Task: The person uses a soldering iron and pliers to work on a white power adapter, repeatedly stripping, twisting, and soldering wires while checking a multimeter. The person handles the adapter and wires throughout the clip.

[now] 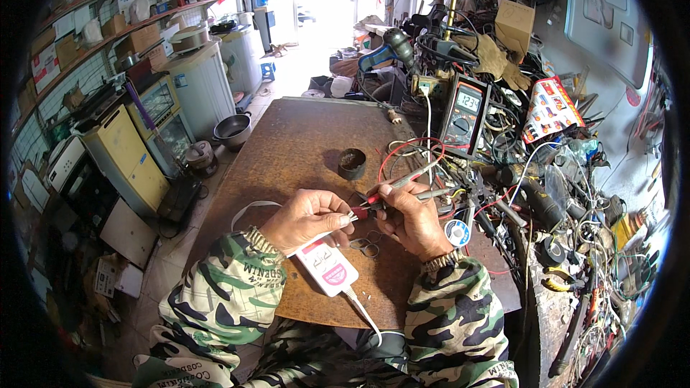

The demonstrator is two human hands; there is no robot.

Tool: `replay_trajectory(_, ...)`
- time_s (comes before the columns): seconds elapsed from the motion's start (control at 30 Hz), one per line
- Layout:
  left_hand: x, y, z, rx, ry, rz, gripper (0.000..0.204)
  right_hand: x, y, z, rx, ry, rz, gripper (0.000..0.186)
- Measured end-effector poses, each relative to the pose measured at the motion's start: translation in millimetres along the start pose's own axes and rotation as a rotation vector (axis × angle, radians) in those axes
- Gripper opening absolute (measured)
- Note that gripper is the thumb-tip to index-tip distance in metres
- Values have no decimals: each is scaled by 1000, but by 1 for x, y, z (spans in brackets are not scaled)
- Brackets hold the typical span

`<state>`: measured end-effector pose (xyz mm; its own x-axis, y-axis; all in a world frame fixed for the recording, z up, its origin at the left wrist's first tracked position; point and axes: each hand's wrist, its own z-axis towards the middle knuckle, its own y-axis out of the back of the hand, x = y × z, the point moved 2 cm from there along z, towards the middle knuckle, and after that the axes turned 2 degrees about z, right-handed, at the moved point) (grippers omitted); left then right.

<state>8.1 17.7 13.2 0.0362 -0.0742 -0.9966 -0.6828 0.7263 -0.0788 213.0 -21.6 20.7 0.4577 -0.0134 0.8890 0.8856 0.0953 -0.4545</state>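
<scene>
My left hand point(309, 217) pinches the end of a thin white cable point(350, 218) between thumb and fingers. Close by on the right, my right hand point(413, 219) is closed round two pen-shaped test probes point(410, 177), whose tips point toward the cable end. Whether the tips touch it I cannot tell. Below the left hand, a white adapter box point(328, 267) with a pink label lies on the table, its white cord running toward me. Scissors point(365, 246) lie between the hands. A multimeter point(464, 116) with a lit display stands beyond the right hand, red lead looping from it.
On the brown wooden table point(295, 140) stands a small dark round tin point(351, 164). A solder reel point(456, 233) lies beside my right wrist. Tangled wires and tools point(546, 201) crowd the right side. A metal pot point(233, 130) and appliances line the left.
</scene>
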Motion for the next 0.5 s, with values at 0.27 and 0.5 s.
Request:
replay_trajectory(0.27, -3, -2, -1, -7, 17, 9, 21, -4, 0, 0, 25, -6, 13, 19)
replay_trajectory(0.5, -8, -3, -4, -8, 46, 18, 21, -4, -3, -1, 47, -7, 28, 18)
